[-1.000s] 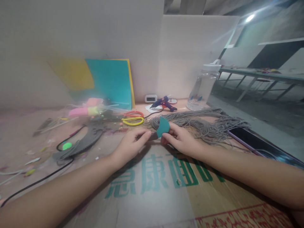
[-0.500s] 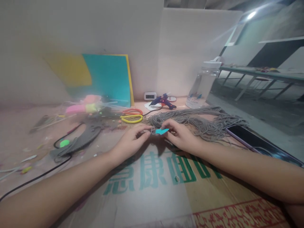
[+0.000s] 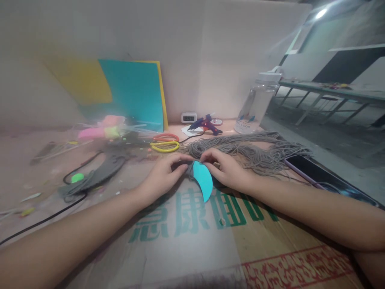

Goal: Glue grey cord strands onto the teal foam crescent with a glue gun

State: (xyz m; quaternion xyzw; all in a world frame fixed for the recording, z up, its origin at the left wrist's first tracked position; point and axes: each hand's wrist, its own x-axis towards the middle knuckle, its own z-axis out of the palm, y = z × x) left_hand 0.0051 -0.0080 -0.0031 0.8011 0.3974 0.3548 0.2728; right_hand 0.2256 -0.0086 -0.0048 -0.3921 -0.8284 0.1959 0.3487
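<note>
Above the cardboard sheet, a turquoise crescent-shaped piece point(image 3: 205, 180) hangs with its pointed tip down. My right hand point(image 3: 225, 166) pinches its upper end between thumb and fingers. At its left edge is a bit of grey cord point(image 3: 190, 171), which the closed thumb and fingers of my left hand point(image 3: 168, 170) hold against the piece. My fingertips partly hide the cord. Just beyond my right hand lies a loose bundle of grey cord point(image 3: 264, 148).
Scissors with red and yellow handles point(image 3: 165, 146), a glue gun point(image 3: 206, 125) and a small clock point(image 3: 189, 117) sit behind my hands. A water bottle point(image 3: 255, 104) and phone point(image 3: 319, 176) are right. Left lie a grey curved piece point(image 3: 99, 174), green ball point(image 3: 77, 178) and black cable point(image 3: 45, 220).
The turquoise piece has turned from nearly edge-on to face me, its tip now pointing down. Both hands stay close together around it. The view has shifted slightly.
</note>
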